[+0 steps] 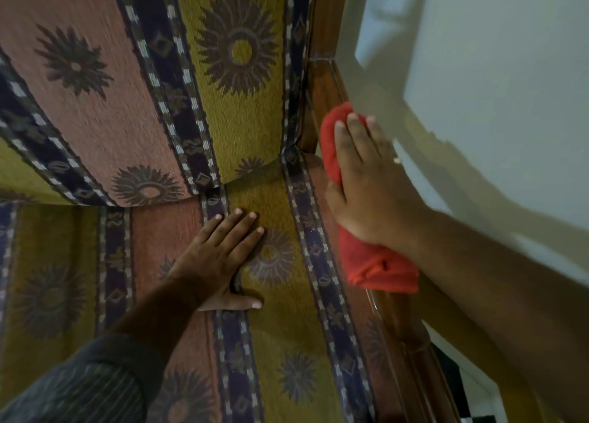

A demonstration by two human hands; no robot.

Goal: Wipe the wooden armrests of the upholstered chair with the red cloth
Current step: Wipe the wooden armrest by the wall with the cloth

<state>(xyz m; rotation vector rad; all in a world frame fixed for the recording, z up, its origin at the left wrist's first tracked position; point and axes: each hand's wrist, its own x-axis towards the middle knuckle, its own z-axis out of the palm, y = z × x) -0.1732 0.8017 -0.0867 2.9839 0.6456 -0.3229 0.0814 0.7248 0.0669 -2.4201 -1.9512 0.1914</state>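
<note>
Upholstered chair: coarse woven fabric in broad stripes of mustard yellow and dusty pink, parted by dark blue bands with pale dashes, dotted with dark sunburst flowers. Curved backrest above, flat seat below, meeting in a deep crease. Along the chair's right side, a polished reddish-brown wooden armrest, rounded and glossy, close against a plain pale wall. On that armrest, a red cloth, soft and nappy, bunched into a long folded pad lying along the wood. Pressed flat on the cloth, the right hand, fingers stretched forward and nearly together, not curled around it. On the seat just beside the armrest, the left hand, palm down, fingers spread, holding nothing; dark striped sleeve at the forearm.
</note>
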